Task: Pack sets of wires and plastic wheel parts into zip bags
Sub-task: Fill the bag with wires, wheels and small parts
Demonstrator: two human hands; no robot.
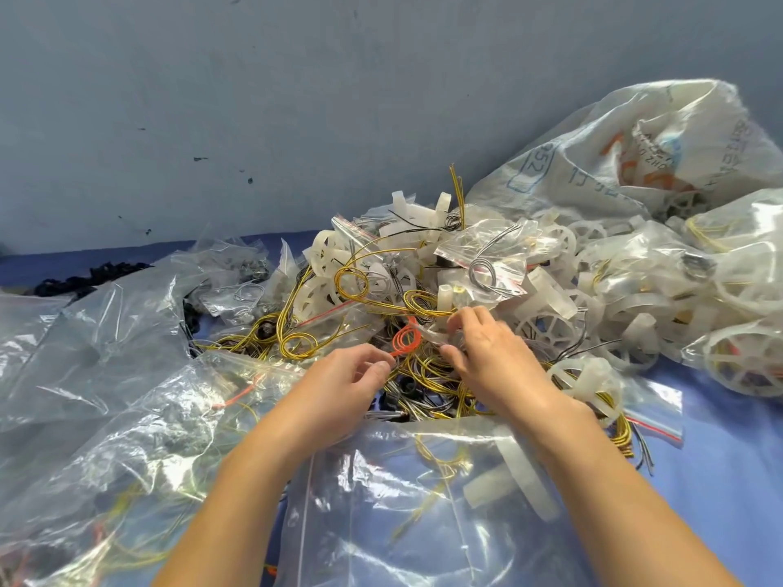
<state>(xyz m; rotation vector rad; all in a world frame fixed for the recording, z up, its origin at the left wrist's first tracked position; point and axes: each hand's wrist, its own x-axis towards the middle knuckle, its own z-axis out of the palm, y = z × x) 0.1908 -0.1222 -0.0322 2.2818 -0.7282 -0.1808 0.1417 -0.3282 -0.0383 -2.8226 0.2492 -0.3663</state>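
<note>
Seen from above, two bare forearms reach forward over a blue surface (720,468) heaped with parts. The left hand (351,377) pinches the lower end of an orange wire (406,338) between thumb and forefinger; the wire is wound in a small coil and lies in the middle of the heap, between the two hands. The right hand (493,353), just beside it, has its fingers curled around a small zip bag (432,332) of clear plastic that touches the coil. Around and under the hands lie tangled yellow wires (351,286) and many white plastic wheels (546,328), loose and bagged. A zip bag with a red strip (487,264) holding a grey wire coil rests on top of the heap behind the hands. Nearest the viewer, a large clear bag (402,523) holds a white wheel and yellow wire. Crumpled clear bags (106,332) spread to the left, and a printed woven sack (635,141) stands open at upper right against a grey wall (254,99).
</note>
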